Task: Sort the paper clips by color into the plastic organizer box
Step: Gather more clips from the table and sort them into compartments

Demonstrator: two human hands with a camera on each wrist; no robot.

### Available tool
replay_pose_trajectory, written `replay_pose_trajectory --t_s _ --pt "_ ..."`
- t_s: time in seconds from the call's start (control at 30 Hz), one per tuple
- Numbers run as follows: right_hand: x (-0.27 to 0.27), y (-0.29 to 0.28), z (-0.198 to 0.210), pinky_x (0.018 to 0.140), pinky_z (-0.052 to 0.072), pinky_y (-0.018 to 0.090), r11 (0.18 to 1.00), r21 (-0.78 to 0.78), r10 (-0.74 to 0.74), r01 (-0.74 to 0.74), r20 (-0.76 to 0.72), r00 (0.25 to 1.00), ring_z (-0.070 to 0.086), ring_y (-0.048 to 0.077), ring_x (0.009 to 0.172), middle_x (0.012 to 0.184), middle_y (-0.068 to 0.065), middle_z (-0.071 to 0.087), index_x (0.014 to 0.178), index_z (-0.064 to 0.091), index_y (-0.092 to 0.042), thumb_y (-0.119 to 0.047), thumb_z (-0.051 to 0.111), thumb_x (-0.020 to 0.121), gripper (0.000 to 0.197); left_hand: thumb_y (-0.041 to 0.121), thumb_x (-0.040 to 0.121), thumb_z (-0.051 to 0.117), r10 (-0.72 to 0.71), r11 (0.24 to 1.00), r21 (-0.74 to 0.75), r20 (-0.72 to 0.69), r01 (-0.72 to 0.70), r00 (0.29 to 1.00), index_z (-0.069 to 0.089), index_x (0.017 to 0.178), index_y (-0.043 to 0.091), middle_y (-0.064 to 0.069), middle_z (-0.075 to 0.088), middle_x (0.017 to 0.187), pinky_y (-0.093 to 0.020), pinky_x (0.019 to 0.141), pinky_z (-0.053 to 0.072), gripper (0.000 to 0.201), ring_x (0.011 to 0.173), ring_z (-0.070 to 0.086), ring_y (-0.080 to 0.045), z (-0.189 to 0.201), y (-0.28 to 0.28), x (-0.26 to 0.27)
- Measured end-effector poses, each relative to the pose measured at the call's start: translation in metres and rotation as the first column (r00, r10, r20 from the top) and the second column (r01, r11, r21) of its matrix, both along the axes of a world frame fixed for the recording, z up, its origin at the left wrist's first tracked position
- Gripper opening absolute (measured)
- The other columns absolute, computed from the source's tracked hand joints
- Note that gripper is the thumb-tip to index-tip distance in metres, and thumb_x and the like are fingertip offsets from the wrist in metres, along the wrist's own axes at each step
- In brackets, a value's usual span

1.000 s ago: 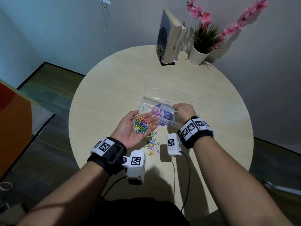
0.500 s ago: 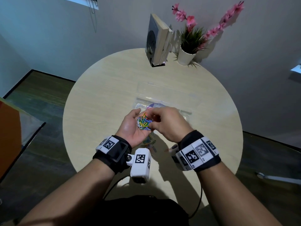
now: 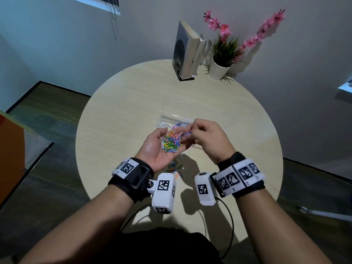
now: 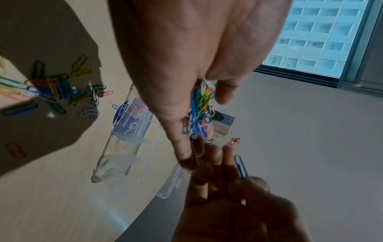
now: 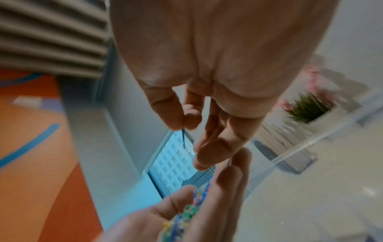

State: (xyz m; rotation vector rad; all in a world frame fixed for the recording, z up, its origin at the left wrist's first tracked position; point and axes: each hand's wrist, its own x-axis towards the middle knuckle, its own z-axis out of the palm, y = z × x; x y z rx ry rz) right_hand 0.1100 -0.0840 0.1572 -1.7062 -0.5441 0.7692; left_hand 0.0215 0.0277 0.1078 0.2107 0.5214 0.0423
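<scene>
My left hand is palm up above the table, its fingers cupped round a pile of mixed-colour paper clips; the left wrist view shows the same pile against the palm. Beside the left fingertips, my right hand pinches one blue paper clip between thumb and forefinger. The clear plastic organizer box lies open on the table just beyond both hands. White and yellow clips and a printed label show in its compartments. More loose clips lie on the table under my left wrist.
The round pale wooden table carries a stand of upright books and a potted plant with pink flowers at its far edge. An orange panel stands at the left. Wrist camera cables hang by the near edge.
My right hand left the organizer box, came over the left palm and lifted a blue clip out of the pile. The left hand's fingers have curled up more.
</scene>
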Motion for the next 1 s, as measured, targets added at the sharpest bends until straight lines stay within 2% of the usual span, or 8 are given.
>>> replay_pose_trajectory --t_s 0.07,0.2,0.3,0.37,0.53,0.73,0.87,1.0 --pt "0.001 0.000 0.004 0.052 0.050 0.026 0.990 0.115 -0.059 0.083 -0.200 0.978 0.057 0.026 0.061 0.063 0.005 0.067 0.043 0.056 -0.015 0.017 0.038 0.072 0.047 0.026 0.098 0.029 -0.014 1.000 0.011 0.006 0.014 1.000 0.049 0.129 -0.003 -0.025 0.067 0.096 -0.045 0.077 0.056 0.047 0.079 0.069 -0.034 -0.001 0.000 0.000" --pt "0.001 0.004 0.002 0.044 0.028 0.021 0.967 0.157 -0.150 0.201 -0.290 0.945 0.040 0.016 0.042 0.054 0.008 0.047 0.058 0.039 -0.009 0.004 0.043 0.060 0.014 0.026 0.099 0.031 -0.016 1.000 0.014 -0.006 0.016 1.000 0.056 0.113 -0.004 -0.026 0.067 0.101 -0.046 0.077 0.056 0.042 0.084 0.070 -0.035 -0.005 0.001 0.001" --pt "-0.001 0.006 -0.003 0.044 0.034 0.020 0.998 -0.053 -0.022 0.026 0.085 0.996 0.043 0.008 0.044 0.047 -0.009 0.053 0.072 0.049 -0.011 -0.003 0.057 0.074 0.011 0.026 0.097 0.033 -0.026 0.999 0.039 -0.009 0.026 1.000 0.058 0.115 -0.005 -0.024 0.065 0.106 -0.045 0.083 0.055 0.044 0.090 0.068 -0.030 -0.006 0.000 0.001" --pt "-0.003 0.007 -0.004 0.050 0.036 0.014 0.951 -0.306 0.160 -0.040 0.377 0.912 0.046 0.002 0.051 0.052 -0.012 0.052 0.078 0.060 -0.017 -0.017 0.070 0.077 0.010 0.025 0.093 0.035 -0.040 0.999 0.018 0.005 0.040 0.999 0.057 0.118 -0.005 -0.023 0.064 0.108 -0.041 0.085 0.054 0.046 0.094 0.064 -0.029 -0.006 0.000 0.002" --pt "-0.003 0.012 -0.009 0.050 0.029 0.012 0.870 -0.493 0.301 -0.021 0.496 0.815 0.044 0.000 0.059 0.064 -0.014 0.049 0.063 0.046 -0.025 -0.023 0.069 0.085 0.031 0.027 0.087 0.041 -0.053 0.998 -0.021 0.021 0.054 0.998 0.043 0.137 0.001 -0.014 0.057 0.107 -0.032 0.082 0.055 0.056 0.083 0.063 -0.020 -0.008 0.002 0.003" --pt "0.004 0.009 -0.005 0.045 0.037 0.020 0.988 -0.156 0.018 -0.005 0.084 0.996 0.052 0.010 0.050 0.054 -0.012 0.061 0.064 0.044 -0.013 0.004 0.055 0.084 0.028 0.025 0.095 0.034 -0.056 0.997 0.061 0.026 0.054 0.998 0.055 0.121 -0.002 -0.020 0.066 0.107 -0.044 0.087 0.052 0.043 0.088 0.070 -0.030 -0.010 0.005 0.002" --pt "0.006 0.009 0.004 0.041 0.034 0.023 0.989 0.012 -0.139 0.148 -0.277 0.951 0.044 0.018 0.040 0.057 0.011 0.052 0.066 0.039 -0.011 0.012 0.036 0.083 0.029 0.024 0.097 0.031 -0.037 0.999 0.022 0.070 0.036 0.997 0.050 0.122 -0.001 -0.022 0.068 0.094 -0.045 0.081 0.057 0.040 0.080 0.068 -0.031 -0.007 0.002 0.002" --pt "-0.003 0.013 0.001 0.039 0.035 0.018 0.994 -0.105 -0.020 0.020 0.002 1.000 0.046 0.007 0.040 0.049 -0.008 0.056 0.068 0.050 -0.012 0.002 0.057 0.085 0.023 0.024 0.096 0.034 -0.038 0.999 0.025 0.035 0.037 0.999 0.057 0.113 -0.006 -0.023 0.065 0.099 -0.045 0.082 0.057 0.041 0.087 0.067 -0.031 -0.008 0.001 0.003"
